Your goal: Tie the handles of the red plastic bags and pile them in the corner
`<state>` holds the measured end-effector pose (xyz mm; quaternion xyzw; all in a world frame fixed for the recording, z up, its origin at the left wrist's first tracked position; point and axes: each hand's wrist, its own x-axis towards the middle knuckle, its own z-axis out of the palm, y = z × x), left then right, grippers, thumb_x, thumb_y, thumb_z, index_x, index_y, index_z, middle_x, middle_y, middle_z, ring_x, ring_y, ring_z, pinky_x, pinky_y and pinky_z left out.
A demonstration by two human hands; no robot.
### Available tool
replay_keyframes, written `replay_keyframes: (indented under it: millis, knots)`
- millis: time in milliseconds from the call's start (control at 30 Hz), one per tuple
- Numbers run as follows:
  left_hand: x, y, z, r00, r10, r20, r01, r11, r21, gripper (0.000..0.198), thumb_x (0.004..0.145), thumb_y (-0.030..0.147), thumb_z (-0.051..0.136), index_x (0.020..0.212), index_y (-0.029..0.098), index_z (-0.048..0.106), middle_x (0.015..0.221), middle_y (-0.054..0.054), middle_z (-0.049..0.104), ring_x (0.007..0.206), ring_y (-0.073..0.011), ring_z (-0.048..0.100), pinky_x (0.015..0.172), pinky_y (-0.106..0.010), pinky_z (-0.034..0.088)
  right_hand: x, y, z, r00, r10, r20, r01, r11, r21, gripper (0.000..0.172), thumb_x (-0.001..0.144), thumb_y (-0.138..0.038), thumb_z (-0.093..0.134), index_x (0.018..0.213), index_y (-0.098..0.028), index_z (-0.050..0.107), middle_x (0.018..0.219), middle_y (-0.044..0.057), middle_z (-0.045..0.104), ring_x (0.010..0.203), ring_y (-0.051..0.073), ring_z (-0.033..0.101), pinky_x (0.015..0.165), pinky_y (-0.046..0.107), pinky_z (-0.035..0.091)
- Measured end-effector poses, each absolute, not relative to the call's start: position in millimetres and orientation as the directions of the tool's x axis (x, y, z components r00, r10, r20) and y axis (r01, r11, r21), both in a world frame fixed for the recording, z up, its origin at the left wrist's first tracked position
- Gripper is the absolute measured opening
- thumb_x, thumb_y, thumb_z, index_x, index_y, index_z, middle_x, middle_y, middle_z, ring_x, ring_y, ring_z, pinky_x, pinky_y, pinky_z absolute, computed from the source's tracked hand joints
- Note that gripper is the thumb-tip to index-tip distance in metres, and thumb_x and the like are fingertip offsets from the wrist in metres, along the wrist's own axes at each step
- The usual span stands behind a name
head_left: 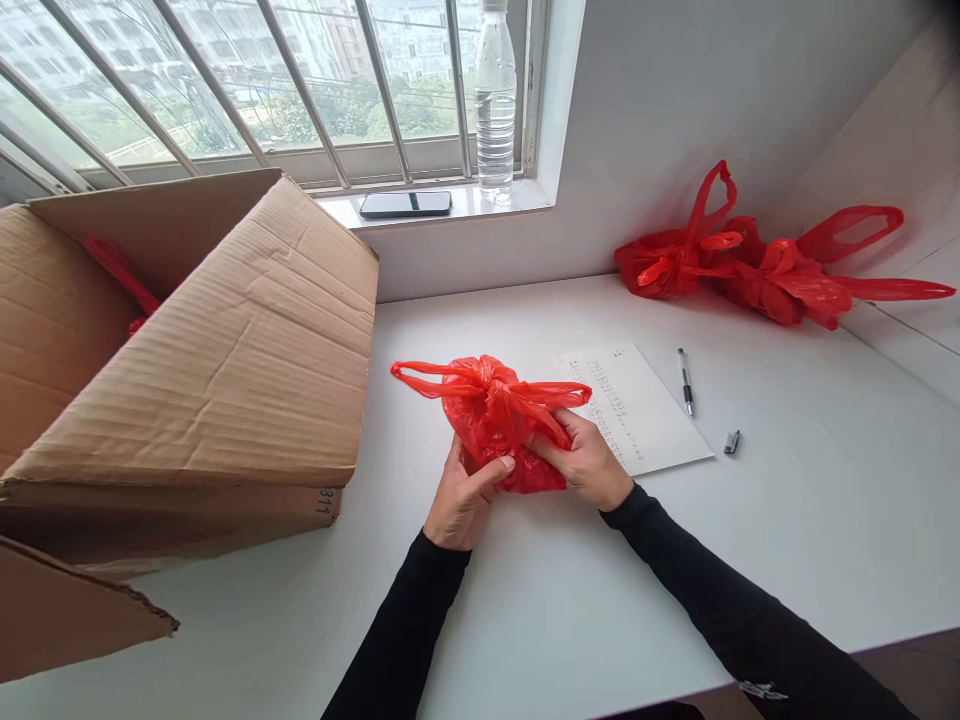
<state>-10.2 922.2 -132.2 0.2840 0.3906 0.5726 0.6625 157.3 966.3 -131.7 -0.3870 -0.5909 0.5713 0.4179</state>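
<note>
A knotted red plastic bag (501, 425) is between my two hands, over the middle of the white table. My left hand (461, 500) grips its lower left side, thumb lying on the front. On the right side my right hand (592, 465) holds it, with the fingers partly hidden by the plastic. The bag's two handle loops stick out left and right of the knot. What is inside cannot be made out. Behind my right hand lies a sheet of paper (626, 410) with rows of writing.
At the left stands an open cardboard box (225, 370) with some red plastic inside. More red bags (787, 280) sit against the wall at the back right. A pen (685, 382) and a small grey cap-like piece (732, 442) lie right of the paper. The sill holds a phone (406, 204) and a water bottle (496, 120).
</note>
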Motion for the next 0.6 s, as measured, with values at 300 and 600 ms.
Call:
replay_keyframes:
  millis: [300,600]
  knots:
    - [-17,926,-130,-0.160,0.972,-0.171,-0.570,0.050,0.820,0.068,0.071,0.018,0.085,0.131,0.033,0.057,0.131,-0.003,0.065,0.122,-0.0258,0.060,0.097,-0.035,0.054,162,971,-139,-0.435,0.900,0.012,-0.129,-0.050,-0.990,0.060,0.087,-0.037,0.070,0.140,-0.026,0.045,0.109,0.006,0.068,0.104,0.024,0.066,0.095,0.043,0.053]
    - [-12,923,-125,0.014,0.990,-0.143,-0.554,0.127,0.822,0.070,0.072,0.020,0.085,0.134,0.028,0.054,0.135,-0.008,0.064,0.124,-0.0308,0.060,0.099,-0.042,0.054,159,970,-135,-0.371,0.928,0.037,-0.240,-0.058,-0.969,0.048,0.084,-0.038,0.076,0.126,-0.025,0.056,0.114,0.007,0.069,0.110,0.023,0.065,0.100,0.041,0.053]
